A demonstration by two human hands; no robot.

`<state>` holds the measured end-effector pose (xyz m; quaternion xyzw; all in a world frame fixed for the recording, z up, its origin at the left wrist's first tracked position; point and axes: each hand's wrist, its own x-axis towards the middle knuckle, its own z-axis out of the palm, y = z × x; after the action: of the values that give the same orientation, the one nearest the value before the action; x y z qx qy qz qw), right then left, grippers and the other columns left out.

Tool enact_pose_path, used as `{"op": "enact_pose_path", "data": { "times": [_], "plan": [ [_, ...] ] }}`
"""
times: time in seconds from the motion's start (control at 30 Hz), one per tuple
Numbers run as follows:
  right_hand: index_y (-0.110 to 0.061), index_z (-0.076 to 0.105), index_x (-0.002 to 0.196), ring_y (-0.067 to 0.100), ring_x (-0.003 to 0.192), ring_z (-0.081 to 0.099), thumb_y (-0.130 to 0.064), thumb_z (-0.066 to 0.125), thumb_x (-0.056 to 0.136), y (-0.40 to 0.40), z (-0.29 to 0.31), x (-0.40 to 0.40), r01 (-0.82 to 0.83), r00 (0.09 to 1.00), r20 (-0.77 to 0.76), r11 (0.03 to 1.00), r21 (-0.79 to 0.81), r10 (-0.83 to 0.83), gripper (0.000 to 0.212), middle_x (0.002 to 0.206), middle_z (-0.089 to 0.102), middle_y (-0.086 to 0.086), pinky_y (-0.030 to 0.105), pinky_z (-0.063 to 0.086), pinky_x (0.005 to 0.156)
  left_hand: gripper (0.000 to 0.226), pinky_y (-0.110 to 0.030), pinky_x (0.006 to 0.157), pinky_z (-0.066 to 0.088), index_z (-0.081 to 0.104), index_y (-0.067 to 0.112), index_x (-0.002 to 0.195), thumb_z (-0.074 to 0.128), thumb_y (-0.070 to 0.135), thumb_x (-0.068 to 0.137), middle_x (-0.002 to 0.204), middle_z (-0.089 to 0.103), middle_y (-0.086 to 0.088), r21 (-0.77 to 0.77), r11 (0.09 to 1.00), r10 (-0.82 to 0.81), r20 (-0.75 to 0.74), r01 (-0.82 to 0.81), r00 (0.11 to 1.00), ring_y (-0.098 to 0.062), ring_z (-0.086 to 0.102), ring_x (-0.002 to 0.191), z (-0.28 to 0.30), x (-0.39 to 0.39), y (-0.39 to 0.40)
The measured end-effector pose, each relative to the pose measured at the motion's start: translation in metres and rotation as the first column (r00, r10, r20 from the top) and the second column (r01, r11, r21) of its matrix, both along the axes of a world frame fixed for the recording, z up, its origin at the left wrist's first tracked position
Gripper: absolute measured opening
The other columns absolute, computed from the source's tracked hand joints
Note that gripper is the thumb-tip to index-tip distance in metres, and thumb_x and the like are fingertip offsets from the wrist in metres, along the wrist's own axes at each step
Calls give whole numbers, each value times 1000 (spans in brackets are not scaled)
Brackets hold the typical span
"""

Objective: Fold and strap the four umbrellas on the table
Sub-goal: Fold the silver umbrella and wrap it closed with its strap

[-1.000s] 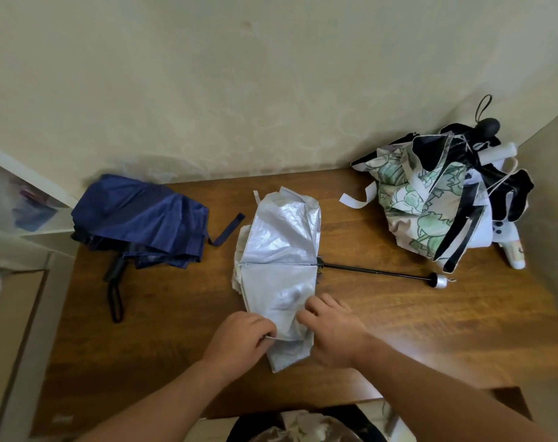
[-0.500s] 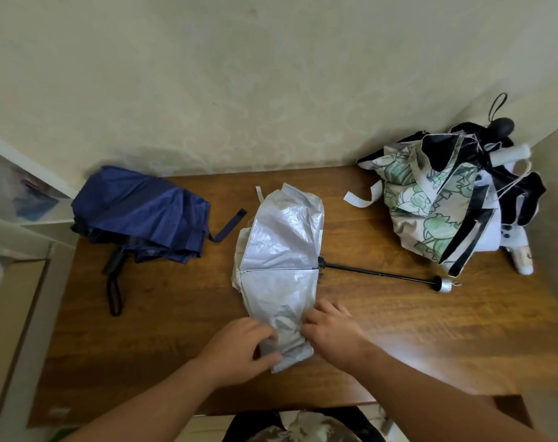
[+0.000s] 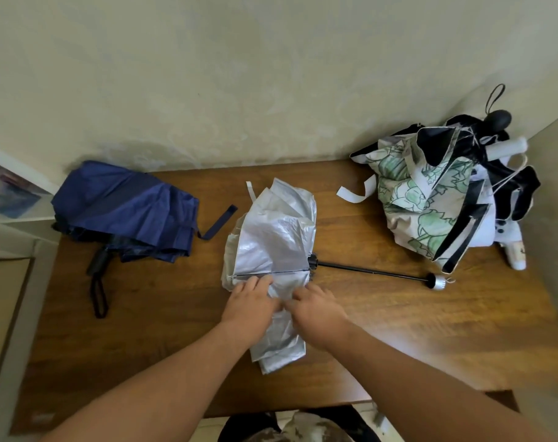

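Note:
A silver umbrella [image 3: 272, 237] lies collapsed in the middle of the wooden table [image 3: 414, 339], its black shaft [image 3: 370, 271] reaching right to a silver cap. My left hand [image 3: 250, 306] and my right hand [image 3: 312, 309] sit side by side on its near half, fingers pinching the silver cloth. A navy umbrella [image 3: 124, 212] with a loose strap lies at the back left. At the back right a green-leaf printed umbrella [image 3: 421, 202] is heaped against a black and white umbrella [image 3: 507, 189].
A pale wall runs along the table's back edge and a second wall closes the right side. A white shelf edge [image 3: 12, 231] stands left of the table. The navy umbrella's black handle and wrist loop [image 3: 97, 282] stretch toward the front left.
Both hands have slid up the silver canopy away from me, from its near tip to just below the rib. The umbrellas have stayed in place.

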<state>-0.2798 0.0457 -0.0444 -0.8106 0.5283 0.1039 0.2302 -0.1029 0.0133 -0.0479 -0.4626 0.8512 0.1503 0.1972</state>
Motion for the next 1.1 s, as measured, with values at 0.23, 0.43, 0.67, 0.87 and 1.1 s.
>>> {"op": "enact_pose_path", "data": {
  "times": [0.23,0.43,0.67,0.87,1.1],
  "plan": [
    [-18,56,136,31,135,40,-24,67,94,-31,-6,-4,134,991,-1,986,98,-134,44,142,42,10,49,44,111,62,-35,105,43,47,32,138,77,30,85,136,40,0,7,1000,24,-43,-23,999,-22,43,127,-15,3,9],
    [-27,42,148,27,141,33,-37,72,87,-16,-14,-20,147,986,-88,986,78,-140,68,149,32,4,51,41,112,107,-40,119,30,18,35,158,81,60,76,156,20,-6,17,993,117,46,-118,992,-26,27,144,-18,12,15],
    [-33,43,151,32,148,20,-47,63,88,-11,-9,-19,173,982,-93,976,129,-162,67,160,22,1,59,26,121,140,-61,126,-1,-26,40,159,75,79,71,166,-38,-8,148,982,97,134,-117,986,-32,-31,155,-24,26,42],
    [-28,49,142,29,136,31,-52,59,96,1,-2,9,143,989,-34,989,26,-142,53,151,35,5,49,40,107,142,-65,124,-3,-30,43,157,76,79,69,164,-42,-4,155,978,121,117,-138,986,-29,-35,154,-24,27,42],
    [-35,22,157,31,152,11,-58,72,86,24,-18,0,179,981,-101,977,113,-168,90,164,12,2,55,25,122,137,-62,126,-5,-25,45,159,75,79,72,164,-41,0,168,975,130,100,-145,986,-26,-36,153,-20,29,42]
  ]
}}
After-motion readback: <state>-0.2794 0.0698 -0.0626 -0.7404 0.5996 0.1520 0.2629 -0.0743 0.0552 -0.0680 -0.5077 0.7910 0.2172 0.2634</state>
